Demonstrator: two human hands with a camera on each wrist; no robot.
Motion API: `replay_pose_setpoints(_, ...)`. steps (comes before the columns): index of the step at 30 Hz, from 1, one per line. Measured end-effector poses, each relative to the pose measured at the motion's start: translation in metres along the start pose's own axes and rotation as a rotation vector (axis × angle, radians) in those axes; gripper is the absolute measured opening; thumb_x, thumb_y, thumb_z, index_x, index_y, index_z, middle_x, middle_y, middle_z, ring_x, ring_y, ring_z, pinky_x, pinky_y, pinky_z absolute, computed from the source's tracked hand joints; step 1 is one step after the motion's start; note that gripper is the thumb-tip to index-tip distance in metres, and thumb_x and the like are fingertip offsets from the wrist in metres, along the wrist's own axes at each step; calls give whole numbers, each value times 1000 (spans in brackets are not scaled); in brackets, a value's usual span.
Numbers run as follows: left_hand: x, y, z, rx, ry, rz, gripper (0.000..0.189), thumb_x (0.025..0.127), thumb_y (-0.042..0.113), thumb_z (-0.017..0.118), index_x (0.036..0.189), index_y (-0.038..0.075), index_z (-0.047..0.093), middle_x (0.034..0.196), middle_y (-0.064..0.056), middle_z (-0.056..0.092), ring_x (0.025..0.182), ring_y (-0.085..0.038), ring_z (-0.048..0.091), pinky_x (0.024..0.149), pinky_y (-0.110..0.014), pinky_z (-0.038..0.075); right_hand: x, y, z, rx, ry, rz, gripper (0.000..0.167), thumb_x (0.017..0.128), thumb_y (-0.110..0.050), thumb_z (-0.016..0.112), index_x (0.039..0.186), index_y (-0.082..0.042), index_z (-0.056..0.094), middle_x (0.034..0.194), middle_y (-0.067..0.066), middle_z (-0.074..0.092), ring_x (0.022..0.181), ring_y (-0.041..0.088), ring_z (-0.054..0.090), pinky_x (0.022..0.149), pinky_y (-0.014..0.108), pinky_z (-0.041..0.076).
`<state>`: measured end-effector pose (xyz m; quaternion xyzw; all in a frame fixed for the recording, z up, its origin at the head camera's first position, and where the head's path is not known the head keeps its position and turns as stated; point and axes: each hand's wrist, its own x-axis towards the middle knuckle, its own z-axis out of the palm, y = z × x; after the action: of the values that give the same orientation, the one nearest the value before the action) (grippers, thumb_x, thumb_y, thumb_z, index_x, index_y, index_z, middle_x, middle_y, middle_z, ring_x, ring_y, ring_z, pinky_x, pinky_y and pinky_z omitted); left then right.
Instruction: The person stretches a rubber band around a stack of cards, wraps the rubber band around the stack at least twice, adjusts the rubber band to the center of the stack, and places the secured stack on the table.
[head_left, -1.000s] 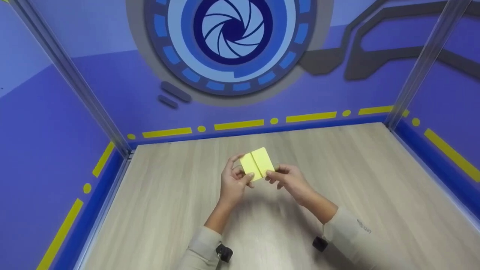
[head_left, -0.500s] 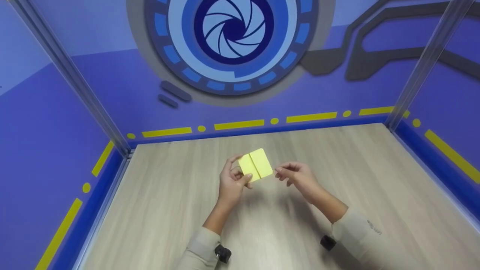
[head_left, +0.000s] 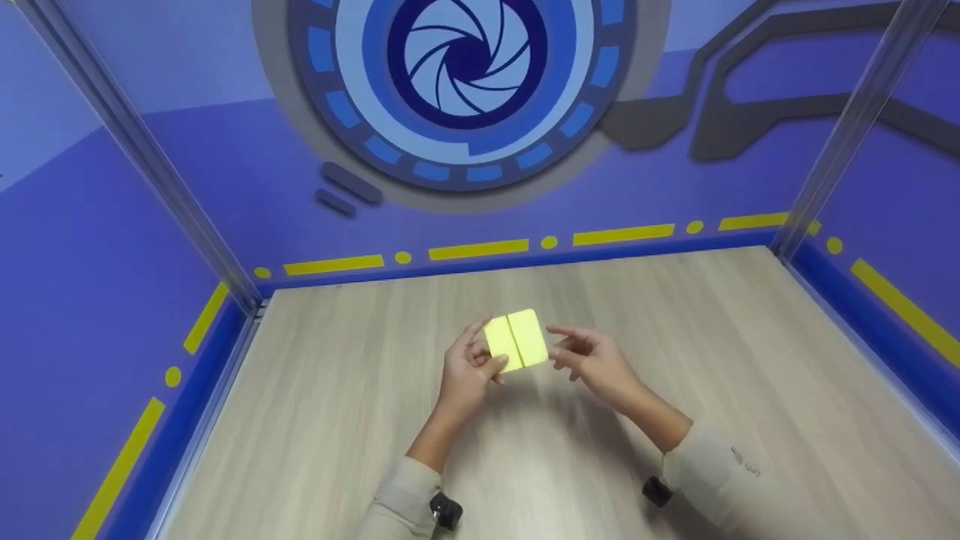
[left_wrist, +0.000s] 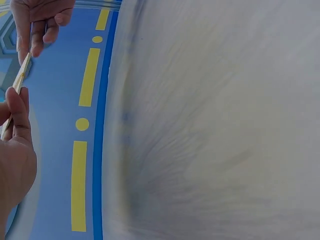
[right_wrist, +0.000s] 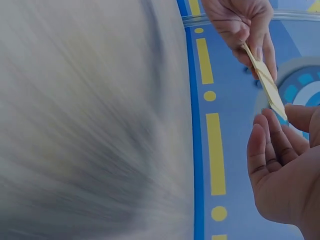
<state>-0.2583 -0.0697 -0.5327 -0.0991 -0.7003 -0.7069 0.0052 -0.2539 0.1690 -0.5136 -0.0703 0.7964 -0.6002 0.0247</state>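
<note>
A small yellow folded paper (head_left: 531, 337), roughly square with rounded corners, is held up over the table in the head view. A slanting seam divides its face into two panels. My left hand (head_left: 465, 371) pinches its left side, thumb on the front near the lower corner and fingers behind. To the right, my right hand (head_left: 604, 367) has its thumb and loosely bent fingers spread right by the paper's right edge. In the right wrist view the folded paper (right_wrist: 266, 82) shows nearly edge-on, its layers slightly parted, its tip close to the right thumb.
The wood-grain table (head_left: 337, 390) lies beneath both hands. A blue-purple printed wall (head_left: 225, 172) closes off the back, with further panels on both sides and metal posts (head_left: 847, 120) at the corners. Black wrist cameras (head_left: 447, 511) sit at the sleeves.
My right hand has let go of the paper's lower right corner, drawn rightward, and spread its fingers. The paper, still in my left hand, has dipped slightly and turned a little more upright.
</note>
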Motion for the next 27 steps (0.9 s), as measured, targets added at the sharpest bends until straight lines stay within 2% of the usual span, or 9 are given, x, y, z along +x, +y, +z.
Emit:
replay_pose_setpoints(4, -1, -4, 2, -10, -36, -22, 77, 99, -2, 69, 167, 9, 34, 122, -18, 74, 83, -18, 67, 66, -22, 59, -4, 3, 7, -45, -43, -47, 56, 99, -13, 75, 152, -7, 58, 104, 16, 77, 89, 23, 72, 69, 22, 57)
replay_pose_setpoints(10, 0, -5, 3, -9, -48, -43, 79, 99, 0, 68, 168, 7, 29, 124, -17, 72, 86, -21, 64, 68, -23, 59, -6, 5, 12, -45, -51, -81, 64, 95, -10, 77, 155, -6, 54, 95, 16, 77, 88, 32, 74, 72, 23, 59)
replay_pose_setpoints(16, -1, -5, 3, 4, -41, -81, 81, 98, -1, 69, 168, 7, 29, 138, -18, 69, 92, -13, 67, 72, -21, 59, -5, 8, 14, -75, -80, -71, 71, 96, -8, 76, 161, -7, 46, 91, 13, 78, 87, 36, 75, 74, 29, 62)
replay_pose_setpoints(20, -1, -6, 3, 16, -21, -100, 81, 96, -1, 71, 167, 4, 31, 136, -18, 71, 94, -12, 69, 74, -21, 60, -5, 10, 16, -87, -81, -44, 72, 97, -10, 75, 162, -7, 45, 89, 11, 78, 89, 40, 76, 78, 37, 65)
replay_pose_setpoints(23, -1, -6, 4, 38, -9, -111, 80, 95, 0, 72, 165, 3, 34, 128, -16, 73, 92, -12, 69, 75, -22, 61, -5, 11, 17, -105, -76, -48, 70, 98, -10, 74, 161, -5, 45, 91, 13, 78, 90, 42, 75, 77, 34, 64)
replay_pose_setpoints(27, 0, -6, 5, 60, 5, -130, 78, 93, 0, 73, 163, 1, 38, 123, -14, 72, 91, -13, 67, 75, -24, 61, -5, 13, 17, -133, -90, -76, 70, 98, -8, 75, 160, 2, 43, 95, 16, 77, 89, 39, 73, 73, 21, 58)
